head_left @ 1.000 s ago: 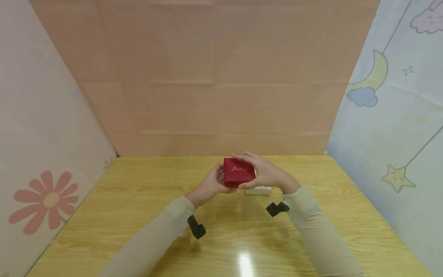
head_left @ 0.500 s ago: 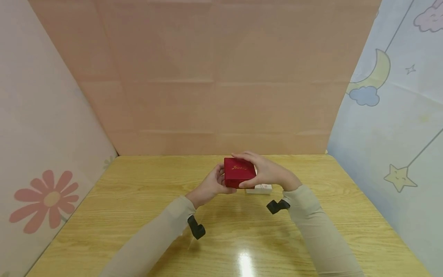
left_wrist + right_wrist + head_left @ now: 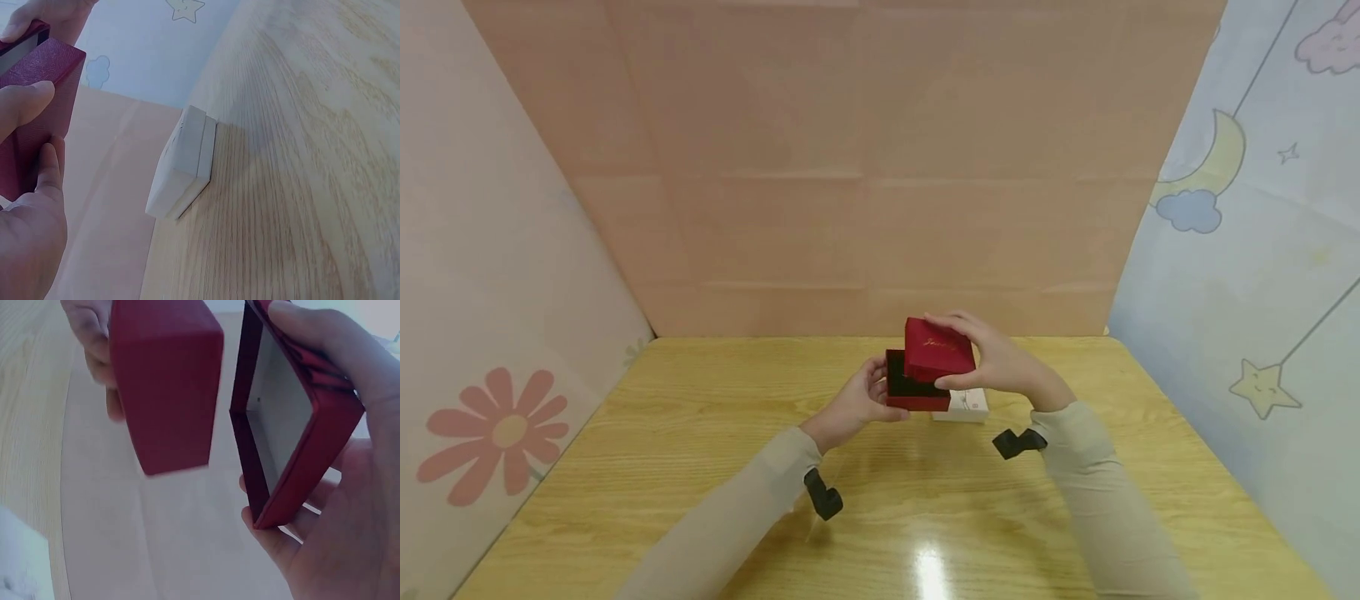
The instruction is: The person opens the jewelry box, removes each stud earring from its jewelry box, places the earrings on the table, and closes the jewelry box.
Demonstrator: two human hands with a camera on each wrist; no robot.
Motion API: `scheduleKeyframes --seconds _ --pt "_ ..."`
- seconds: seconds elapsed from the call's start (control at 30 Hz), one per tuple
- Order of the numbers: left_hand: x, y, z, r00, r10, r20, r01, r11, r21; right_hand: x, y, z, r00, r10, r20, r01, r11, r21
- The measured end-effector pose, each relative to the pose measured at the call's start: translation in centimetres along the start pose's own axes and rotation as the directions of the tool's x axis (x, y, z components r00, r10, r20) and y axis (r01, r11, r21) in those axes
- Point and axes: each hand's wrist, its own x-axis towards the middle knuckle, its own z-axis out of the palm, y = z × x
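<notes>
My left hand [image 3: 848, 406] grips the red jewelry box base [image 3: 917, 403] above the table; its inside looks black in the head view. Thumb and fingers pinch the base's sides in the left wrist view. My right hand [image 3: 1000, 360] holds the red box lid [image 3: 938, 348], tilted, above and to the right of the base. Gold lettering marks the lid's top. The right wrist view shows the lid's pale hollow inside [image 3: 275, 406] facing the base [image 3: 169, 394], with a gap between them. What lies inside the base cannot be made out.
A white box [image 3: 968, 406] lies on the wooden table [image 3: 700, 467], partly hidden behind the red lid and base; its whole end [image 3: 181, 165] shows in the left wrist view. A pink backdrop [image 3: 865, 208] rises behind the table, with patterned panels [image 3: 1262, 275] on both sides.
The lid has come off the base: my right hand has lifted it up and to the right, exposing the dark inside. My left hand has stayed nearly still with the base.
</notes>
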Motion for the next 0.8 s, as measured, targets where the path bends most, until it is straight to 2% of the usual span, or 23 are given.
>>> scheduleKeyframes --seconds 0.23,0.43,0.63,0.8 --pt "-0.3 0.0 0.1 0.999 -0.007 -0.033 0.007 1.000 0.004 -2.0 2.7 -2.0 0.988 0.079 -0.134 -0.088 0.994 -0.060" --pt "-0.5 -0.1 0.1 0.999 0.013 -0.041 -0.013 1.000 0.010 -4.2 7.1 -3.3 0.948 0.228 -0.220 -0.256 0.961 -0.108" --pt "-0.7 0.0 0.3 0.999 0.002 -0.041 -0.002 1.000 0.019 -6.7 11.6 -3.3 0.911 0.364 -0.192 -0.395 0.905 -0.159" --pt "-0.7 0.1 0.6 0.999 -0.006 -0.039 0.006 1.000 0.011 -8.0 14.1 -2.8 0.894 0.425 -0.141 -0.447 0.861 -0.243"
